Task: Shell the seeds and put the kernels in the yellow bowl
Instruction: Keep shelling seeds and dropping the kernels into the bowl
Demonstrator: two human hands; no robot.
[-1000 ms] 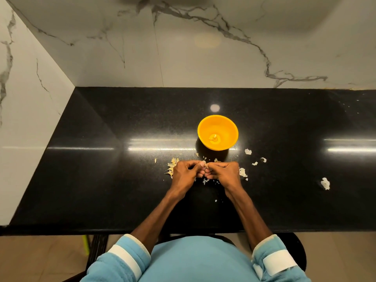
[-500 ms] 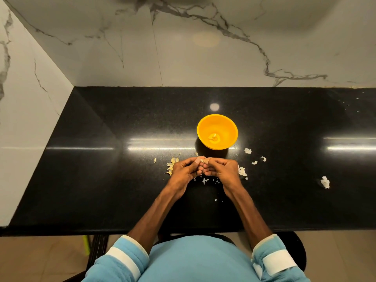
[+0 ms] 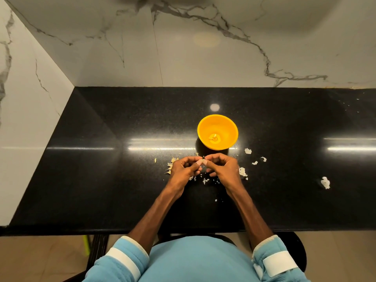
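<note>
Over the glossy black stone counter [image 3: 101, 159], the left hand [image 3: 184, 169] and right hand [image 3: 223, 169] meet, fingertips pinching 1 pale seed [image 3: 202, 161] beside the round yellow bowl [image 3: 205, 127].

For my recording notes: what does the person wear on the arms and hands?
The left hand and right hand are bare, as are the forearms. The light blue left sleeve and right sleeve end near the elbows, each with a cream edge and a wide white band.
</note>
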